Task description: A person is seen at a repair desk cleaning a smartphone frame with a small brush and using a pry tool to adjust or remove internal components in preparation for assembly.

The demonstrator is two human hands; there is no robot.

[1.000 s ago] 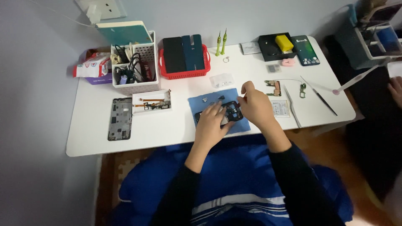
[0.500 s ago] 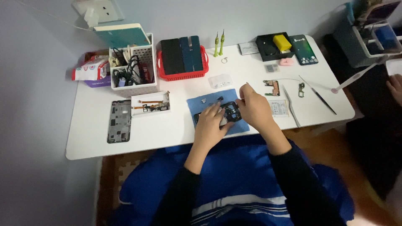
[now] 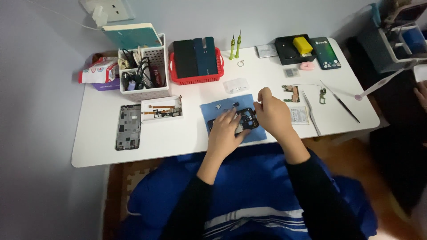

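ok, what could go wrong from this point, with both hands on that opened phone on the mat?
1. Tiny loose parts lie on the blue mat beside the left hand; a nudge might scatter them.
2. The right hand works close to the opened phone, so a slip could damage exposed parts.
3. The tweezers near the table edge might get knocked off.

Head camera, high, looking steeply down over white table (image 3: 187, 146).

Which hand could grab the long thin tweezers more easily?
Probably the right hand. The long thin metal tweezers lie just beside it on the white table, while the left hand rests on the dark phone frame, farther away.
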